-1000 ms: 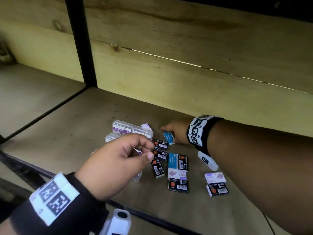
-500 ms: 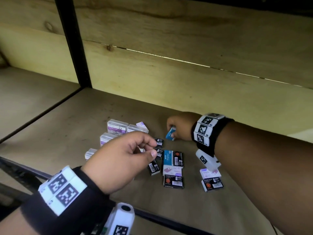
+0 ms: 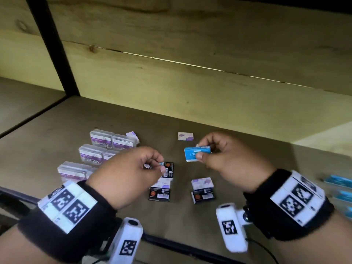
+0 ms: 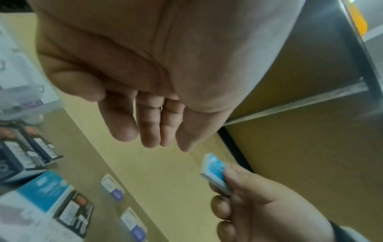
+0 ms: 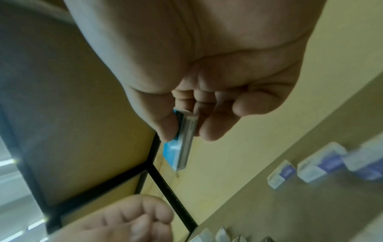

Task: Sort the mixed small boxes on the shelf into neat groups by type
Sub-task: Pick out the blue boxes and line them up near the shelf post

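The right hand point(image 3: 226, 159) holds a blue box point(image 3: 197, 153) above the shelf point(image 3: 247, 187), pinched between the thumb on its printed face and the fingers behind it; the right wrist view shows the same box point(image 5: 180, 147) edge-on, thumb on one side and fingertips on the other. The left hand point(image 3: 127, 172) hovers over the middle of the pile with its fingers loosely curled and nothing in them — the left wrist view shows the fingers point(image 4: 149, 124) hanging relaxed over an empty palm, with the blue box point(image 4: 215, 172) in the other hand lower right. On the shelf at far left lie the clear boxes point(image 3: 101, 138) with purple labels, set close together in rows running toward the front edge. Just beside the back row sits a small white-and-purple box point(image 3: 132, 135), and another point(image 3: 185, 136) lies alone behind the right hand. Under the left fingertips is a black box point(image 3: 168, 169) with barcodes; in front of it lie a white box point(image 3: 163, 183) and a second black box point(image 3: 159, 194), touching in a line. To their right a white box point(image 3: 202, 183) and a black box point(image 3: 203, 196) lie touching as a pair. At the far right edge, blurred, are several more blue boxes point(image 3: 339, 181) — their count cannot be told.
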